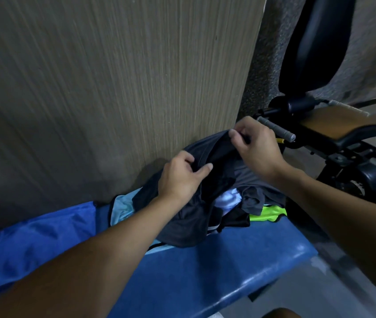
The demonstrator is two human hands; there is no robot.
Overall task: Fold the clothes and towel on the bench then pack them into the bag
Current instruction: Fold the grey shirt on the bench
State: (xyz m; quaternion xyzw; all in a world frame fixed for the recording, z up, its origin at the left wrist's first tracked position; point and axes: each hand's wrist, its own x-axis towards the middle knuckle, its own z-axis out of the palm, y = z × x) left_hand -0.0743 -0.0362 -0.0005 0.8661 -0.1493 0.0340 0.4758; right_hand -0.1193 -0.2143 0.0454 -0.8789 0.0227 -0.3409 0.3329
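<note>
Now | left hand (179, 177), right hand (254, 145): each grip pinching dark garment (182, 228) edge | cloth hangs below onto bench (216, 271)

Both hands hold up a dark shirt (189, 223) over a blue bench (205, 271). The left hand (180, 177) pinches one edge of the cloth, and the right hand (255, 145) pinches it higher and farther right. Under the shirt lies a heap of clothes: a light blue piece (122, 207), something white (228, 199), a grey piece (253, 198) and a bright green one (269, 213). A blue bag (33, 244) lies on the bench at the left, beside a wood-grain wall (113, 88). Black gym equipment (334, 138) stands at the far right.
</note>
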